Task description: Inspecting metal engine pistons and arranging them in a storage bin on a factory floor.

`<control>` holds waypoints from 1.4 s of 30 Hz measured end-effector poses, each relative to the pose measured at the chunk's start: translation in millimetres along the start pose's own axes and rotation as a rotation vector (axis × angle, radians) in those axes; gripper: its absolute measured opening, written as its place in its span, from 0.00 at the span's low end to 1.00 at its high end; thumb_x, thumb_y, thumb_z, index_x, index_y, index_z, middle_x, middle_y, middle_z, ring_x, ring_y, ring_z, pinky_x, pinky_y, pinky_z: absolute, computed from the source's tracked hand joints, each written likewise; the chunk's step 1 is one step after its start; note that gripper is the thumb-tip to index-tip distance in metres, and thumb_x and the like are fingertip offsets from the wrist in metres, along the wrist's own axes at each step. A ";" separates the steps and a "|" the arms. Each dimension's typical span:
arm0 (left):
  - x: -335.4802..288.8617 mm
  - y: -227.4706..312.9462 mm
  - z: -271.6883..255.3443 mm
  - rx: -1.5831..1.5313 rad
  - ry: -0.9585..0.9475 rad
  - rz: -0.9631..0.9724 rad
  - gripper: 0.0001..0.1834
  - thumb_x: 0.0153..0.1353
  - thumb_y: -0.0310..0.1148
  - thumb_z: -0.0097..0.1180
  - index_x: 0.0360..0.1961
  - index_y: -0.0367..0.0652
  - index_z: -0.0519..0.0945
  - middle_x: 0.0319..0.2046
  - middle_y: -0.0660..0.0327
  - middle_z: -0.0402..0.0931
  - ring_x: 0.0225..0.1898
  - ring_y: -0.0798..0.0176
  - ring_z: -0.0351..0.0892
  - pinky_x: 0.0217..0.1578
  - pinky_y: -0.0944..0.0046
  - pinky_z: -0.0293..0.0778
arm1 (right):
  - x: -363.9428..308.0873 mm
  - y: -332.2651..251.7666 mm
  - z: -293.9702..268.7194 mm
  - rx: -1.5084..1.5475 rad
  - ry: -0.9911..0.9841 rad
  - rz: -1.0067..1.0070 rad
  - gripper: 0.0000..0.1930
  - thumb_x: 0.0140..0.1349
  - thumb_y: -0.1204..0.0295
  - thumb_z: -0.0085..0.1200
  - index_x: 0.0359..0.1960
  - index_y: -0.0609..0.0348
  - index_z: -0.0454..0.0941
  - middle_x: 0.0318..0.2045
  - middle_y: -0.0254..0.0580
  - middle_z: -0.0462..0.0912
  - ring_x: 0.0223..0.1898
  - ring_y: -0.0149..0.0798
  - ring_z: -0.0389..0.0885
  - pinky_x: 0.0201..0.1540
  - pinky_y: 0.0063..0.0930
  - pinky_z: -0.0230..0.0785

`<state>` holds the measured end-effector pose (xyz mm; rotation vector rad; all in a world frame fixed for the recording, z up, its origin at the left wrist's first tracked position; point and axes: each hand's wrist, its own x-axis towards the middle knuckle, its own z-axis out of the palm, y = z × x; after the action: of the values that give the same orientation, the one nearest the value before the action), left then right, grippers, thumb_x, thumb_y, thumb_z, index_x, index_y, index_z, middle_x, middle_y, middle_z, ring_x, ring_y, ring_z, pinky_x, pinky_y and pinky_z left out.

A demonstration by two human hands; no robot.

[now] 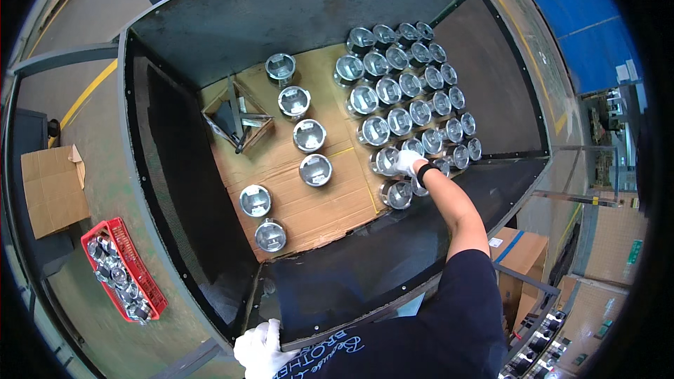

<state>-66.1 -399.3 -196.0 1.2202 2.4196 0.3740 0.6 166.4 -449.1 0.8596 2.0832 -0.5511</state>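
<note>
My right hand (408, 163), in a white glove with a black band at the wrist, reaches into a large dark bin. Its fingers are closed at the side of a silver engine piston (384, 161) in the near left part of a packed group. Just nearer stands another piston (397, 195). My left hand (262, 351), also gloved, is curled at the near rim of the bin (330, 337). Loose pistons stand apart on the cardboard floor, among them one at the far side (280, 67) and one near the front (270, 236).
A small wooden tray (258, 121) with dark flat pieces lies at the bin's left. Outside, a red crate (137, 267) full of metal parts stands on the floor by a cardboard box (53, 189). Another carton (518, 253) is at the right.
</note>
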 end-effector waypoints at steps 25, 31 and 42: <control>3.8 14.0 -2.9 0.069 0.092 -0.112 0.27 0.33 0.52 0.70 0.34 0.49 0.81 0.26 0.62 0.78 0.29 0.56 0.80 0.30 0.55 0.73 | -159.0 -114.5 -27.5 0.507 -0.135 -0.615 0.10 0.53 0.71 0.61 0.35 0.64 0.81 0.30 0.38 0.85 0.31 0.35 0.81 0.38 0.31 0.73; -5.4 7.8 2.0 0.046 0.255 -0.037 0.25 0.38 0.53 0.68 0.33 0.47 0.81 0.24 0.61 0.77 0.28 0.56 0.79 0.29 0.55 0.72 | -347.3 -162.4 -87.7 -0.122 0.441 -0.590 0.18 0.50 0.70 0.58 0.44 0.62 0.78 0.34 0.50 0.82 0.35 0.48 0.81 0.42 0.39 0.74; -58.6 35.8 -54.7 -0.321 0.380 0.267 0.38 0.45 0.51 0.71 0.55 0.44 0.76 0.38 0.53 0.80 0.38 0.49 0.81 0.40 0.53 0.76 | -434.9 -165.3 85.6 0.443 1.268 -0.771 0.54 0.41 0.45 0.74 0.68 0.54 0.62 0.61 0.45 0.72 0.65 0.50 0.66 0.70 0.47 0.52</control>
<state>-35.0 -429.0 -119.5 1.4226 2.3623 1.1181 118.9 -166.6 -134.5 0.6491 3.6022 -1.0692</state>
